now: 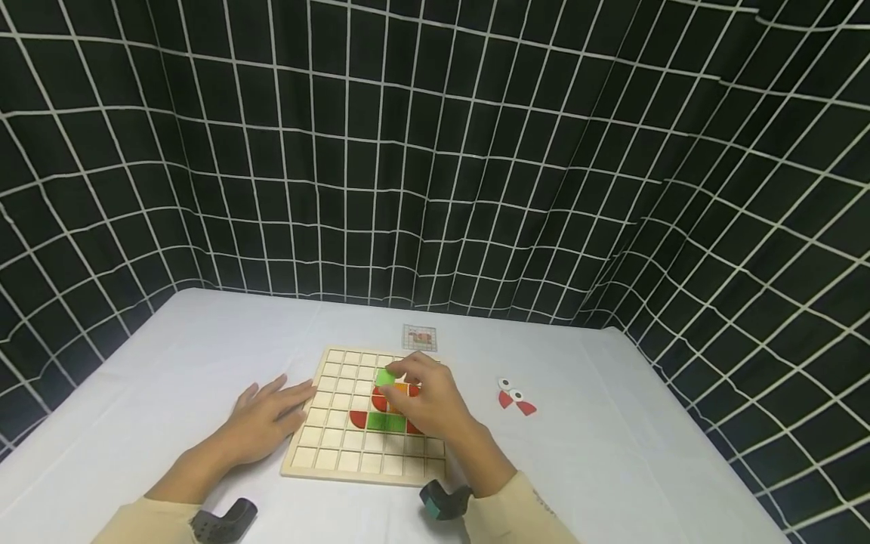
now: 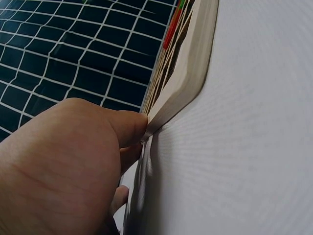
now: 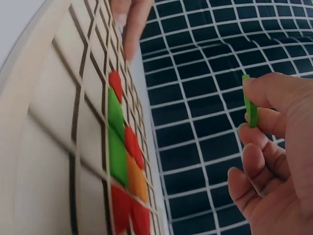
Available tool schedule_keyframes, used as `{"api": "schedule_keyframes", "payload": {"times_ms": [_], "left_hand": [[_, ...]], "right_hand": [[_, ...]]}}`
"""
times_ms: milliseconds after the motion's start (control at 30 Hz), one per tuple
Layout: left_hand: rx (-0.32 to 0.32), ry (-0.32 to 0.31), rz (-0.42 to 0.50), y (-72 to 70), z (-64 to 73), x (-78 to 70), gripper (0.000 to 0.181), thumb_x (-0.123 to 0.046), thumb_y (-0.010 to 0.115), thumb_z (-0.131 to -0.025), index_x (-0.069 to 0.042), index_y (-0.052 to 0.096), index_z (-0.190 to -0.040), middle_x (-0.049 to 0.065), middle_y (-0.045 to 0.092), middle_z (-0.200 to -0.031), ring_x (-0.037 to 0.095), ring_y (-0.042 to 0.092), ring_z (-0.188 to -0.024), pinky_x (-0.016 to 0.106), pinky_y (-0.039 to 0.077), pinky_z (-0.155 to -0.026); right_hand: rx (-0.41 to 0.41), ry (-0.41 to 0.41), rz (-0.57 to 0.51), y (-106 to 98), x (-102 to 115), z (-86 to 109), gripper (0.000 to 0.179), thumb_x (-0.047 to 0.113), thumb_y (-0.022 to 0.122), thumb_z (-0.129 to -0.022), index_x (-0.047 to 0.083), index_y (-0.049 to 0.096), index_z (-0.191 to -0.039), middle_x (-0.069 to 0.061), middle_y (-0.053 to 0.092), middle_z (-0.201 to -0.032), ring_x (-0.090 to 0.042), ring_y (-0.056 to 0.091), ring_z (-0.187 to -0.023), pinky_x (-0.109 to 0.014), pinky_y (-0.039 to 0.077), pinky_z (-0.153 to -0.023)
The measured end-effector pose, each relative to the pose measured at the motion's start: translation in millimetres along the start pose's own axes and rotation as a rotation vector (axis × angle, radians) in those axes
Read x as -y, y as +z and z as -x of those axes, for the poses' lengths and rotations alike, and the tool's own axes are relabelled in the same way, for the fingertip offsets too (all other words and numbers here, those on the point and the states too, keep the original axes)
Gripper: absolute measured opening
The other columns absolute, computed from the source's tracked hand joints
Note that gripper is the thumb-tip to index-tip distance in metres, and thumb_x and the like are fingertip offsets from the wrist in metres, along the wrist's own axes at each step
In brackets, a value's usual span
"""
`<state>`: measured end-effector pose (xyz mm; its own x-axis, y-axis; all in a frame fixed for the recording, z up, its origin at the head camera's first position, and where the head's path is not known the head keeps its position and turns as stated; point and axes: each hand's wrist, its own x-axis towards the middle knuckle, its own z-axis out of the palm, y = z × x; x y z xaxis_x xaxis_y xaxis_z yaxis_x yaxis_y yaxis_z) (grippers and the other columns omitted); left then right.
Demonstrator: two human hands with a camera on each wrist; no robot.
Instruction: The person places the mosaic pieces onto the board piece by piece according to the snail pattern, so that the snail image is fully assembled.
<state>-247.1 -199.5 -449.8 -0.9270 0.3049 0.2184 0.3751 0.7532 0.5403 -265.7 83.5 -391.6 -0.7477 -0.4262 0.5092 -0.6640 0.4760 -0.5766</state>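
Observation:
My right hand [image 1: 438, 400] pinches a small flat green tile [image 3: 250, 105] between thumb and index finger, raised above a wooden grid board [image 1: 329, 438]. The other fingers of that hand are bent below the tile. On the board lie two green tiles [image 1: 386, 422] side by side, a red quarter-round tile [image 1: 358, 418] to their left, and more red and orange tiles [image 3: 136, 178], partly hidden by the right hand in the head view. At the board's left edge my left hand [image 1: 265, 423] rests with fingers extended, thumb and fingertips against the frame [image 2: 168, 100].
A small picture card [image 1: 419, 338] lies behind the board. To the right of the board are two round white eye pieces [image 1: 504, 384] and two red quarter-round tiles [image 1: 526, 408] on the white tablecloth [image 1: 598, 453]. A dark gridded curtain [image 1: 381, 174] surrounds the table.

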Motion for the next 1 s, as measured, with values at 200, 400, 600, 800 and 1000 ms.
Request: {"api": "schedule_keyframes", "payload": {"times_ms": [200, 400, 600, 800, 1000], "left_hand": [[0.005, 0.008, -0.003, -1.3, -2.4, 0.9, 0.039, -0.025, 0.054, -0.098, -0.010, 0.058, -0.135, 0.009, 0.048, -0.143, 0.045, 0.025, -0.137, 0.064, 0.001, -0.107], [0.009, 0.014, -0.002, 0.5, -3.3, 1.7, 0.038, -0.024, 0.054, -0.099, -0.010, 0.058, -0.134, 0.009, 0.048, -0.143, 0.045, 0.025, -0.137, 0.065, 0.001, -0.107], [0.014, 0.008, -0.005, 1.2, -2.8, 2.7, 0.038, -0.023, 0.053, -0.099, -0.010, 0.058, -0.135, 0.009, 0.048, -0.143, 0.045, 0.024, -0.137, 0.065, 0.001, -0.107], [0.020, -0.002, -0.008, 0.3, -1.9, 3.5, 0.038, -0.022, 0.053, -0.099, -0.010, 0.057, -0.135, 0.009, 0.047, -0.143, 0.044, 0.024, -0.138, 0.064, 0.000, -0.108], [0.016, 0.001, -0.021, -1.2, -2.1, 5.0, 0.038, -0.022, 0.053, -0.099, -0.010, 0.057, -0.135, 0.010, 0.048, -0.143, 0.045, 0.024, -0.137, 0.064, 0.000, -0.108]], "right_hand": [[0.047, 0.036, 0.072, 20, -2, -11.1, 0.020, 0.016, 0.073, -0.088, 0.007, 0.072, -0.105, 0.002, 0.066, -0.101, -0.017, 0.060, -0.095, -0.034, 0.052, -0.080], [0.095, 0.080, 0.153, 34, -5, -11.8, 0.022, 0.019, 0.073, -0.088, 0.008, 0.072, -0.107, 0.001, 0.066, -0.105, -0.016, 0.057, -0.102, -0.033, 0.047, -0.089], [0.121, 0.095, 0.207, 43, -10, -11.2, 0.022, 0.020, 0.073, -0.087, 0.009, 0.073, -0.106, 0.003, 0.065, -0.100, -0.011, 0.051, -0.089, -0.026, 0.046, -0.077], [0.156, 0.117, 0.289, 49, -11, -9.5, 0.027, 0.030, 0.073, -0.087, 0.013, 0.073, -0.108, 0.008, 0.063, -0.098, -0.010, 0.048, -0.086, -0.025, 0.044, -0.075], [0.173, 0.124, 0.322, 53, -12, -10.6, 0.025, 0.031, 0.073, -0.087, 0.015, 0.073, -0.107, 0.007, 0.060, -0.097, -0.011, 0.044, -0.086, -0.025, 0.041, -0.072]]}}
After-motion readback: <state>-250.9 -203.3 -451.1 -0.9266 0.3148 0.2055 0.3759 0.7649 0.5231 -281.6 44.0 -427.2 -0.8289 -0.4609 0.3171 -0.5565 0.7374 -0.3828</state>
